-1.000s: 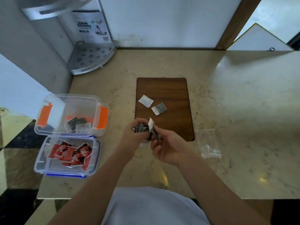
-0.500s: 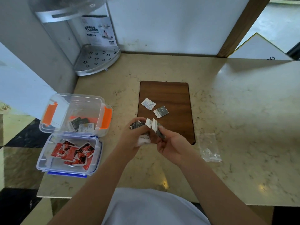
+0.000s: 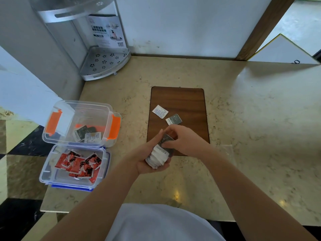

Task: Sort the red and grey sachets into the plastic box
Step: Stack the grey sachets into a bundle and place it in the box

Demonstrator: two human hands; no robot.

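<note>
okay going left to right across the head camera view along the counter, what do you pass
Clear box with orange clips holding grey sachets → left hand cupping a sachet stack → right hand on that stack → wooden board's right edge → bare marble counter.

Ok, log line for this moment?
left hand: holds sachet stack | right hand: on top sachet | board: two sachets loose

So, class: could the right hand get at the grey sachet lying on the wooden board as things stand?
Probably yes: the grey sachet lies uncovered just beyond the right hand, though that hand is busy on the stack of sachets.
</note>
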